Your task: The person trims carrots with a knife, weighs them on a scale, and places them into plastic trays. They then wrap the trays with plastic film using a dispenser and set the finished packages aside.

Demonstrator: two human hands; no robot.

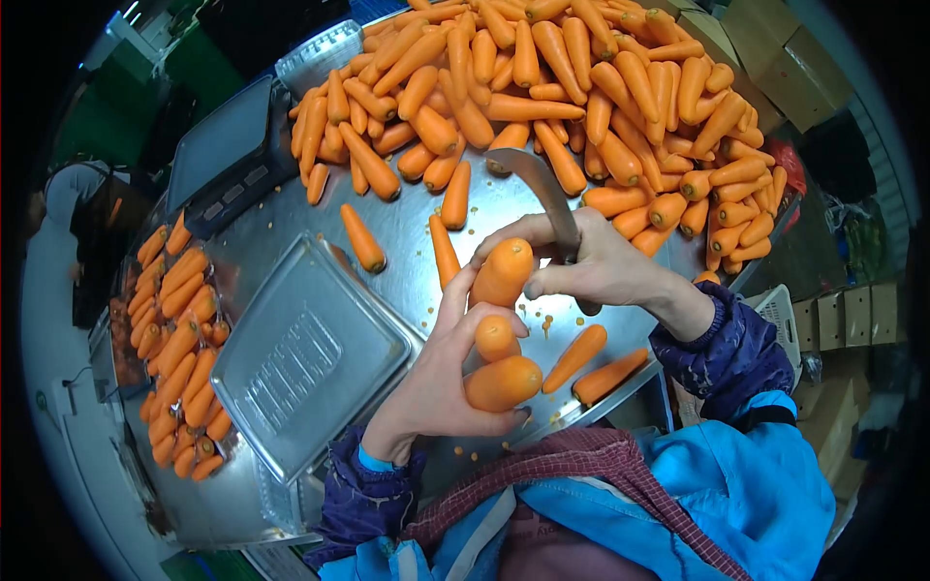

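My left hand (pixel 431 382) is closed around several carrots; a lower carrot (pixel 502 383) and a smaller carrot end (pixel 496 337) show between thumb and fingers. A thick upper carrot (pixel 503 273) stands tilted between both hands, its stem end up. My right hand (pixel 620 259) grips a knife (pixel 544 184) with a curved blade pointing away to the upper left, and its thumb is at the upper carrot's side. Small orange trimmings (pixel 548 321) lie on the metal table (pixel 412 218) beneath. Two loose carrots (pixel 576 358) rest near the table's front edge.
A large carrot pile (pixel 581 87) covers the far side. Left of my hands lies a metal tray (pixel 232 387), with a scale (pixel 228 155) behind it. Bundled carrots (pixel 184 358) sit farther left. Cardboard boxes (pixel 785 63) and a white basket (pixel 781 315) stand right. Another person (pixel 82 208) is far left.
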